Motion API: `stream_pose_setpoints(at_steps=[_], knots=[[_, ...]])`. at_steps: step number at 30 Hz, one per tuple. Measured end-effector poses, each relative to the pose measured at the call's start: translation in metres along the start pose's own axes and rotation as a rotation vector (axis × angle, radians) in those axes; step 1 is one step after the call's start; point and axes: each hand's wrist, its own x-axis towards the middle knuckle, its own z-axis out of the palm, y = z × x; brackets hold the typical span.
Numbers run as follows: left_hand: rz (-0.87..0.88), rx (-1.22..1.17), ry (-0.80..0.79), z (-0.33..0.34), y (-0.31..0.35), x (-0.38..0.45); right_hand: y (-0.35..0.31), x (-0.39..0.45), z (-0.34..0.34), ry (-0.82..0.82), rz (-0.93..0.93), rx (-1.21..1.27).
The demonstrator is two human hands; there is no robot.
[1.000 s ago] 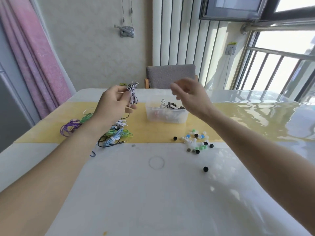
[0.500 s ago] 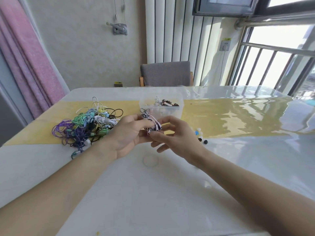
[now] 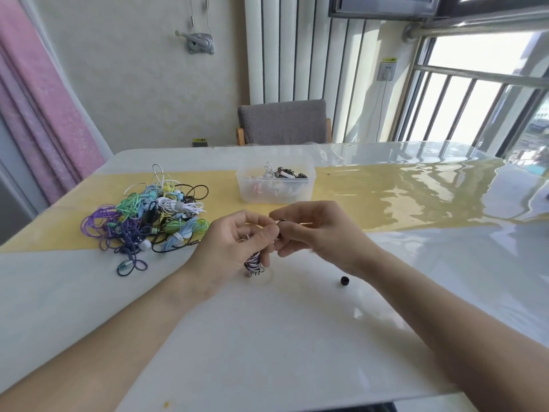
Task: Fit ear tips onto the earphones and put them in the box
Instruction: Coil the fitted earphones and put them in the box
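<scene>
A: What's different from a second ago?

B: Both hands have come down from in front of the box point(image 3: 275, 185) to low over the table point(image 3: 267, 346), on its near side. A second back the left hand point(image 3: 234, 248) held the coiled earphones point(image 3: 253, 264) up alone and the right hand point(image 3: 315, 230) hung apart with its fingers loosely spread. Now the two meet fingertip to fingertip.

A: So how do the hands stand?

B: The left hand is curled round the purple-and-white coil, which hangs below its fingers, nearly touching the table. The right hand pinches something small and dark at the top of that coil. I take it for an ear tip, but it is too small to be sure.

A: Meaning the fitting has begun?

B: That is my reading: one tip is being pressed onto an earbud. Whether it is seated I cannot tell.

A: And the box?

B: Beyond the hands on the yellow runner point(image 3: 386, 200), with a few earphones already in it. Left of the box lies the tangled pile of coloured earphones point(image 3: 148, 221), so a good deal is left to do.

A: Spare tips?

B: One loose black ear tip point(image 3: 344, 281) lies on the table nearer than the box, just by the right wrist. The other loose tips seen a second ago do not show now; the hands may hide them.
</scene>
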Motion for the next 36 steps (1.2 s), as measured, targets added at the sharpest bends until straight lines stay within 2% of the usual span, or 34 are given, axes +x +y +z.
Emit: stream_pose_setpoints(at_steps=[3,7,19,26,28,30,31,33,36], knots=[[0.025,0.015,0.047,0.001,0.001,-0.001,-0.002,0.0,-0.004,-0.003,0.061,0.121],[0.024,-0.004,0.022,0.0,0.002,-0.001,-0.002,0.002,-0.008,-0.009,0.062,0.216],[-0.031,-0.159,-0.074,0.004,-0.001,0.0,0.002,0.006,-0.01,-0.009,0.004,0.093],[-0.046,-0.157,0.035,0.007,-0.002,0.004,-0.013,0.011,-0.022,-0.049,0.023,-0.024],[-0.088,-0.199,0.042,0.006,-0.001,0.006,-0.018,0.019,-0.034,0.05,0.047,-0.2],[-0.144,-0.246,0.03,0.008,-0.001,0.006,-0.017,0.031,-0.047,0.15,0.042,-0.569],[-0.173,-0.26,0.021,0.009,-0.001,0.006,-0.015,0.036,-0.053,0.145,0.033,-0.766],[-0.224,-0.291,0.004,0.012,0.002,0.007,-0.013,0.042,-0.061,0.029,0.024,-1.036],[-0.263,-0.351,-0.009,0.013,0.01,0.009,-0.012,0.043,-0.065,-0.101,-0.032,-1.117]])
